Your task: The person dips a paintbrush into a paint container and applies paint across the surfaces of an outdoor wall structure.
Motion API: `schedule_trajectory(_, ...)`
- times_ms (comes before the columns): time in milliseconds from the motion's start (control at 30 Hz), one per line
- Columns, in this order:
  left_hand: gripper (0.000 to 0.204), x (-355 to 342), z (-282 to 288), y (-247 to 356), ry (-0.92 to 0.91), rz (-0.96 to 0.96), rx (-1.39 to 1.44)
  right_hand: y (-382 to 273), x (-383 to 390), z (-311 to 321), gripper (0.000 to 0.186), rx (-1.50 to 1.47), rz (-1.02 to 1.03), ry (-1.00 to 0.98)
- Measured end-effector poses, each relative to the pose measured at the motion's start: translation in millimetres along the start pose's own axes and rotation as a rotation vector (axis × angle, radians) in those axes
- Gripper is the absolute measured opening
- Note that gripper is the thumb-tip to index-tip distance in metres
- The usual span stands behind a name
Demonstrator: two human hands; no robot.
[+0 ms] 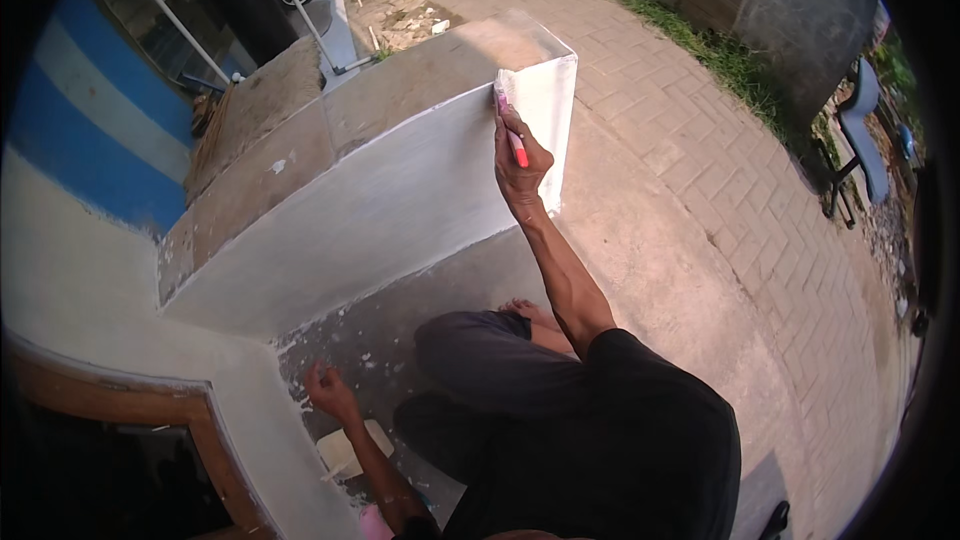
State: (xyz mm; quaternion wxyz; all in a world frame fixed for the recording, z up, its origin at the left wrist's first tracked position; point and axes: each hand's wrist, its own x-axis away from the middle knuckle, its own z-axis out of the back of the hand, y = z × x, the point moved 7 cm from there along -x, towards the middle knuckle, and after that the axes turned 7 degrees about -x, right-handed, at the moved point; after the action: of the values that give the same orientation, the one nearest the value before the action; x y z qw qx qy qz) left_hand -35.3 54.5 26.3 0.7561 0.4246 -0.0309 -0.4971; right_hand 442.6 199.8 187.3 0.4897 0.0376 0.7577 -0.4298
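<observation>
Gripping the slim paintbrush with a red-ended handle (503,100), my right hand (522,155) keys its fingers closed around the shaft. White-coated bristles meet the upper edge of the low, white-painted masonry wall (380,200), near its outer corner. My left hand (330,390), fingers loosely bent and apart, is positioned above the paint-spotted grey floor (440,285), near a pale, squarish object (342,452).

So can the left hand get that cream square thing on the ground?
Probably yes: the left hand looks empty and close to the cream square thing. The left forearm crosses over part of it, so the hand might need pulling back, but nothing else seems in the way.
</observation>
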Motion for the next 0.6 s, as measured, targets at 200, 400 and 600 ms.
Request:
schedule_trajectory(200, 0.022, -13.6, -0.6, 7.6, 0.001, -0.006, -0.005, -54.5, 71.8, -70.6, 0.018, -0.362, 0.162, -0.475)
schedule_trajectory(400, 0.022, -11.2, 18.0, -4.8, 0.014, 0.061, 0.075, 34.9, -20.7, 47.2, 0.017, -0.125, -0.003, -0.070)
schedule_trajectory(600, 0.020, -4.1, 19.1, -10.7, 0.030, 0.081, 0.140, 94.8, -43.7, 137.6, 0.014, 0.033, -0.086, 0.393)
